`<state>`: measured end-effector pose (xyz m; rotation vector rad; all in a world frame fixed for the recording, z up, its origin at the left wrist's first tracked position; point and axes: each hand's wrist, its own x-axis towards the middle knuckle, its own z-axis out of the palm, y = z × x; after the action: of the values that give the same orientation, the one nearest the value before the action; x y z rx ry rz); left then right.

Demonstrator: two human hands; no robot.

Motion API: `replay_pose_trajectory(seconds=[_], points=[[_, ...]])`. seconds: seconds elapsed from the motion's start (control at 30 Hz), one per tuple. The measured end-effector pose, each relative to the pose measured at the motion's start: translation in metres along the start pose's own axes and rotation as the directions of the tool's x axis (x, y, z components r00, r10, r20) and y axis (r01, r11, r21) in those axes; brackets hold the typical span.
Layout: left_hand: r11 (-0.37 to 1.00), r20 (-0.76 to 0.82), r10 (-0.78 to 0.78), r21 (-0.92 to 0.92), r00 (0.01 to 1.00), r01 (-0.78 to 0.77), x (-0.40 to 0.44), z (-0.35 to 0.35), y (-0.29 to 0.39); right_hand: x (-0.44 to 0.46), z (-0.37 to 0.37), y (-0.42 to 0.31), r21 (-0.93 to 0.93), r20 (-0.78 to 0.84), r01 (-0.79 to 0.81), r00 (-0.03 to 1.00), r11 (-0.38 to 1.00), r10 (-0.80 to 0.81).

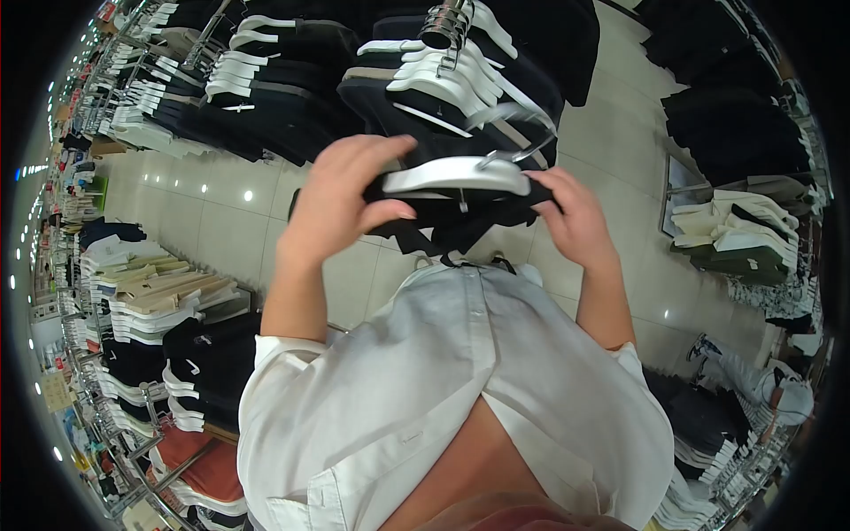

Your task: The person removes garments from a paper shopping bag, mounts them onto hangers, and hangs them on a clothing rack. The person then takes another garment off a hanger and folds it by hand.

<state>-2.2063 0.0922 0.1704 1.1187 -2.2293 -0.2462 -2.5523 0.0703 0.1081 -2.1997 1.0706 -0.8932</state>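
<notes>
A black top (443,232) hangs on a white hanger (456,175) in front of my chest, its metal hook tilted up to the right and blurred. My left hand (341,199) is around the top's left shoulder, thumb on the near side and fingers on the far side. At the other end of the hanger, my right hand (575,217) pinches the right shoulder of the top between thumb and fingers. A small tag (462,203) shows below the hanger's middle. Parts of the top's edges are hidden under my hands.
Just beyond my hands, a rail (440,26) carries dark clothes on white hangers (443,80). More racks stand at left with light garments (146,288) and at right with white garments (735,221). A person (775,389) is at the lower right. Tiled floor (239,212) lies between.
</notes>
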Motion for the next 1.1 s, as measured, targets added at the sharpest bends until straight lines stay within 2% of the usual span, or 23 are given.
replay_pose_trajectory(seconds=[0.03,0.1,0.13,0.23,0.27,0.37,0.5,0.77,0.87,1.0,1.1], points=[[0.997,-0.047,-0.078,0.017,0.996,0.079,-0.004,-0.002,-0.002,-0.002,-0.007,0.003,0.024,-0.017,-0.032,0.999,0.999,0.032],[0.98,0.08,-0.181,0.099,0.98,0.173,-0.02,-0.004,-0.022,-0.009,-0.024,0.003,0.071,-0.055,-0.097,0.993,0.993,0.101],[0.952,0.137,-0.305,0.032,0.942,0.304,-0.029,-0.002,-0.031,-0.011,-0.033,0.002,0.103,-0.007,-0.147,0.989,0.984,0.148],[0.903,0.148,-0.419,-0.033,0.896,0.428,-0.043,0.008,-0.045,-0.014,-0.042,0.01,0.061,-0.014,-0.091,0.996,0.994,0.092],[0.915,0.119,-0.396,-0.026,0.911,0.402,-0.045,0.013,-0.046,-0.014,-0.043,0.01,0.071,-0.003,-0.09,0.996,0.993,0.091],[0.989,-0.05,-0.091,0.11,0.995,0.096,-0.024,0.019,-0.03,-0.015,-0.047,0.01,0.086,0.031,-0.119,0.993,0.989,0.117],[0.983,-0.032,-0.151,0.096,0.988,0.153,-0.016,0.036,-0.03,-0.017,-0.047,0.007,0.084,0.031,-0.139,0.99,0.987,0.137],[0.99,-0.121,-0.011,0.141,0.993,0.028,0.001,0.047,-0.026,-0.021,-0.05,0.004,0.062,0.017,-0.131,0.991,0.989,0.131],[0.988,-0.159,-0.018,0.147,0.987,0.041,0.006,0.042,-0.033,-0.028,-0.065,0.01,-0.015,0.016,-0.26,0.966,0.966,0.26],[0.983,-0.142,-0.106,0.134,0.984,0.126,0.011,0.027,-0.034,-0.046,-0.078,0.03,-0.12,-0.135,-0.289,0.953,0.95,0.272],[0.983,-0.127,-0.145,0.094,0.981,0.158,0.014,0.024,-0.031,-0.054,-0.08,0.029,-0.098,-0.203,-0.301,0.939,0.949,0.277]])
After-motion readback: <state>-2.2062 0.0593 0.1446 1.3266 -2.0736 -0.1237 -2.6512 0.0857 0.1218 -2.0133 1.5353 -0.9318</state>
